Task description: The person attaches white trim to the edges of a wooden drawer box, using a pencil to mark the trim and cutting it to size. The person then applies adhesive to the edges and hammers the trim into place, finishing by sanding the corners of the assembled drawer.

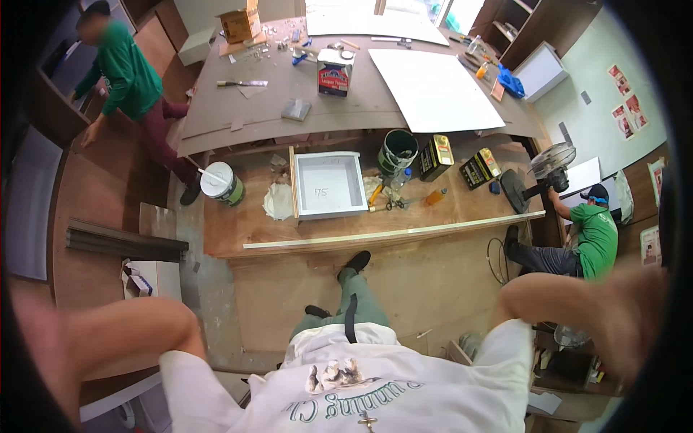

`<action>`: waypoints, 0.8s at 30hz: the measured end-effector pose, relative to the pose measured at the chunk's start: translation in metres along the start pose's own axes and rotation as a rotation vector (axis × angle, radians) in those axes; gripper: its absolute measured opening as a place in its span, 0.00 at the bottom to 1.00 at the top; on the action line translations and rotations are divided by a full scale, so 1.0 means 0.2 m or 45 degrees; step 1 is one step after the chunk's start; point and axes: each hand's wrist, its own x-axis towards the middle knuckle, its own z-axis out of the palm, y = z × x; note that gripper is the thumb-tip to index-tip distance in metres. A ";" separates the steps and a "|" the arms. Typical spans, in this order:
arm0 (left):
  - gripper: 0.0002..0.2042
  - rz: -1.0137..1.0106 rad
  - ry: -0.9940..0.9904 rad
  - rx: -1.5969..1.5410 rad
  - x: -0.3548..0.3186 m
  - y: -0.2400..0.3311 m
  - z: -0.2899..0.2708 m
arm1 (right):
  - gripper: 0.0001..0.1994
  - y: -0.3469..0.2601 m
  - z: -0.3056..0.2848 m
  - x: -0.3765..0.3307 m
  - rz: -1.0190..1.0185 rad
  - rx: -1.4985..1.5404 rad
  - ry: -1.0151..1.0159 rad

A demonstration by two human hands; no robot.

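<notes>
Both my arms are raised with the elbows out. My left forearm [108, 335] runs off toward the left rim and my right forearm [577, 303] toward the right rim. Neither hand shows, as both lie past the blurred edge of the picture. Below me are my white shirt [361, 390], green trousers and black shoes [356, 261]. In front of my feet a white open drawer box [326, 185] lies on a low wooden board [433, 209]. Nothing is seen in either hand.
A white lidded bucket [220, 182], a green bucket [397, 150] and two yellow-black cans [437, 156] stand on the board. Behind is a brown worktable [289, 86] with white panels [433, 90]. One person in green [126, 72] stands at the left. Another [595, 234] sits by a fan [552, 162].
</notes>
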 end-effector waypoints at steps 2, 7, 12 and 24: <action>0.10 -0.340 -0.237 -0.005 -0.21 -0.15 0.28 | 0.16 0.33 0.16 -0.48 0.654 0.088 -0.028; 0.08 -1.225 -1.004 -0.350 -1.41 -0.40 1.07 | 0.14 1.02 0.41 -1.94 1.811 0.031 -0.553; 0.09 -1.693 -1.237 -0.332 -2.57 -0.63 1.38 | 0.14 1.40 0.57 -3.12 2.002 -0.076 -0.895; 0.15 -0.995 -1.758 -0.079 -3.96 -1.10 2.13 | 0.22 2.00 1.11 -4.15 1.216 -0.257 -1.411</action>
